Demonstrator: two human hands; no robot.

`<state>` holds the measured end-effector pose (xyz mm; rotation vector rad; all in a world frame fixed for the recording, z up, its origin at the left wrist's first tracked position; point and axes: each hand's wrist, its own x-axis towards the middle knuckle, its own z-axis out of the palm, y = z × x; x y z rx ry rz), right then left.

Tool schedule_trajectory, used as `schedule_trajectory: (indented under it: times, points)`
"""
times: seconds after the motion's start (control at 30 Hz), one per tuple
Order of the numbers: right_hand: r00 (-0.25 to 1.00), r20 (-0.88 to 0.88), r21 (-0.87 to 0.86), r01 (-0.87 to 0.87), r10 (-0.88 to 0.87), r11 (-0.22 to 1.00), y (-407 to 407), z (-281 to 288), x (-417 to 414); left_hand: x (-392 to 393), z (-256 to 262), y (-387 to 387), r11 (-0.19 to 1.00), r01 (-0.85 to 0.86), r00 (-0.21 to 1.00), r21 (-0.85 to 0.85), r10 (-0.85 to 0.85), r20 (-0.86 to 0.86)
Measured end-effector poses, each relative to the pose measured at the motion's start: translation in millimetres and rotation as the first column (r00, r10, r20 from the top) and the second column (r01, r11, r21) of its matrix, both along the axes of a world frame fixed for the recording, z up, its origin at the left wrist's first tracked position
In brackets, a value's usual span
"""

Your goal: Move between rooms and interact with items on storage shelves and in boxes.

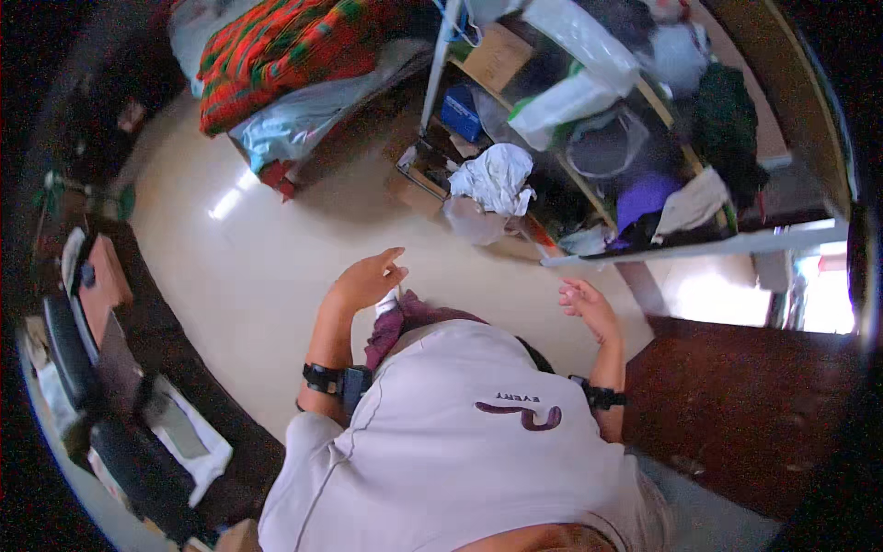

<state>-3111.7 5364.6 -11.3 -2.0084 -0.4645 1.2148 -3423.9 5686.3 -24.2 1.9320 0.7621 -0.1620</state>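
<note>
Over the pale shiny floor [262, 276], my left hand [369, 277] hangs in the air with nothing in it, thumb and fingers apart. My right hand [588, 307] is raised on the other side of my body, fingers loosely bent and holding nothing. It is nearest to the lower metal rail of a storage rack [690, 250]. On the rack's near corner lies a crumpled white cloth or bag [493, 179]. Black straps with small devices circle both my forearms. Below my hands are my white shirt [441, 428] and maroon trousers [424, 310].
A bed with a red-orange striped blanket [290, 62] stands ahead to the left. The rack holds bags, a blue box [461, 114] and a cardboard box [498, 56]. A dark table [227, 441] with several objects runs along the left. At right is a dark reddish-brown door or panel [731, 407].
</note>
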Motion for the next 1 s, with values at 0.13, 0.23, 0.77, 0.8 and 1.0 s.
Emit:
schedule_trajectory:
  times: [0.13, 0.23, 0.77, 0.8, 1.0]
  points:
    - [1.000, -0.003, -0.047, 0.010, -0.010, 0.999, 30, 19, -18, -16, -14, 23, 0.996, 0.026, 1.000, 0.080, -0.027, 0.010]
    - [1.000, 0.007, -0.075, 0.019, -0.018, 0.997, 48, 27, -25, -22, -22, 37, 0.997, 0.024, 0.999, 0.071, -0.026, 0.031]
    - [0.996, -0.004, -0.066, 0.086, -0.086, 0.994, 89, 33, -58, -45, -25, 101, 0.997, 0.064, 0.998, 0.042, -0.064, -0.013]
    - [0.994, 0.007, -0.051, 0.106, -0.106, 0.993, 88, 32, -57, -44, -28, 103, 0.995, 0.083, 0.997, 0.056, -0.083, -0.001]
    - [0.989, -0.012, 0.045, 0.148, -0.147, 0.988, 77, 25, -51, -41, -45, 105, 0.990, 0.128, 0.990, 0.062, -0.131, 0.046]
